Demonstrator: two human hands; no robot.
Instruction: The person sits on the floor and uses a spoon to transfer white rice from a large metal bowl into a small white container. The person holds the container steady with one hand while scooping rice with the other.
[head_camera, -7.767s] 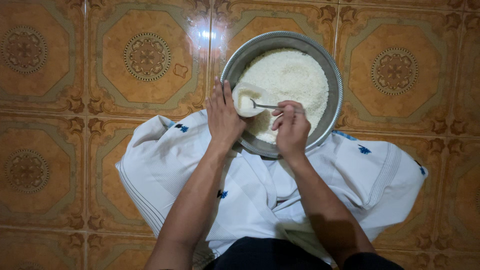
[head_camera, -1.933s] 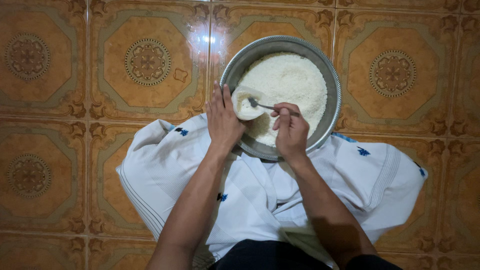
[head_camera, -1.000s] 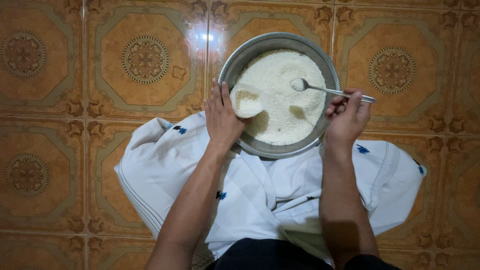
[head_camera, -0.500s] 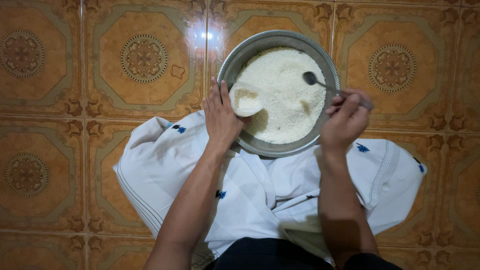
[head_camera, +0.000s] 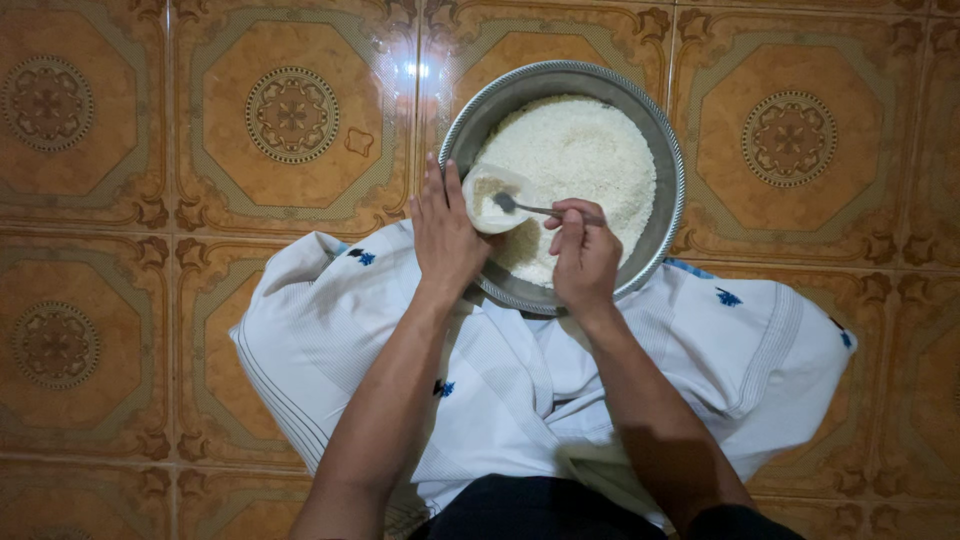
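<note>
A wide metal basin (head_camera: 668, 150) full of white grated, grainy food (head_camera: 585, 150) stands on the tiled floor in front of me. My left hand (head_camera: 445, 235) holds a small white cup (head_camera: 492, 198) at the basin's near left edge, tilted over the white food. My right hand (head_camera: 585, 255) grips a metal spoon (head_camera: 535, 209) by its handle. The spoon's bowl rests inside the cup's mouth, where some of the white food lies.
A white cloth (head_camera: 720, 345) with small blue motifs covers my lap and spreads over the floor under the basin's near rim. Patterned orange-brown floor tiles (head_camera: 290, 115) surround everything. A light glare (head_camera: 415, 70) shines on the floor left of the basin.
My right hand, which was out at the basin's right side with the spoon over the white food, has swung back left and put the spoon's bowl into the cup. My left hand has stayed still.
</note>
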